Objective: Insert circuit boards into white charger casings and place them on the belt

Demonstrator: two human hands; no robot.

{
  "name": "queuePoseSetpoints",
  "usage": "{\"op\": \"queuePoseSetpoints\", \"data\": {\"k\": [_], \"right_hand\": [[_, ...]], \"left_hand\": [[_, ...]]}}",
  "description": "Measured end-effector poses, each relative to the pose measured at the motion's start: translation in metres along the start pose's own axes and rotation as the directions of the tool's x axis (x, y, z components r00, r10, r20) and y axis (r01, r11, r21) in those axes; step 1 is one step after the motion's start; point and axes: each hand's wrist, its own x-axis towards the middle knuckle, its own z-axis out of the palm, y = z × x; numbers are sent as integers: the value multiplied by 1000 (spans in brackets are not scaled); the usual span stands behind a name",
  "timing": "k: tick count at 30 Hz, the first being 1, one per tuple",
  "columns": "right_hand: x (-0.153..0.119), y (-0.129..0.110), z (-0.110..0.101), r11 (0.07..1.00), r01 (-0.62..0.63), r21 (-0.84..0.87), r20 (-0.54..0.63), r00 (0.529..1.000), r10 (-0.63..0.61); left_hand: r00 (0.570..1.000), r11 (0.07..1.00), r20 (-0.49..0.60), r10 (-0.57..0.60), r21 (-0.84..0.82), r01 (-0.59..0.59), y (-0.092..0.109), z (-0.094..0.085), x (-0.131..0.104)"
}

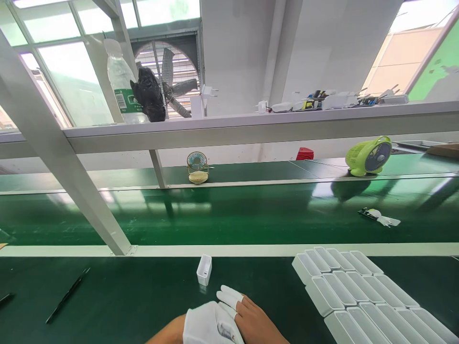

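My left hand (206,322), in a white glove, comes in from the bottom edge. My right hand (253,317), with white coverings on its fingertips, lies over it. The right fingers are stretched out side by side against the glove. Behind the right hand, the left fingers are hidden. A greyish patch shows on the white surface between the hands; I cannot make out what it is. Just beyond the fingertips, touched by neither hand, a small white plastic box (204,270) stands on the dark green work surface (136,296).
Rows of white rectangular trays (353,291) fill the right side. A black pen-like tool (68,295) lies left. Past the pale rail is a green conveyor belt (233,215) carrying a small part (378,216). A slanted post (71,157) stands left; a green fan (369,156) stands far right.
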Motion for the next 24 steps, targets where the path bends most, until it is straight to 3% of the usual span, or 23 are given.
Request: {"op": "queuePoseSetpoints", "data": {"k": [10, 24], "right_hand": [[4, -2, -17, 998, 35, 47, 13, 999, -35], [-4, 4, 17, 999, 8, -42, -76, 997, -11]], "left_hand": [[1000, 1000, -23, 16, 3, -16, 0, -4, 1], [995, 993, -76, 66, 98, -59, -19, -16, 7]]}}
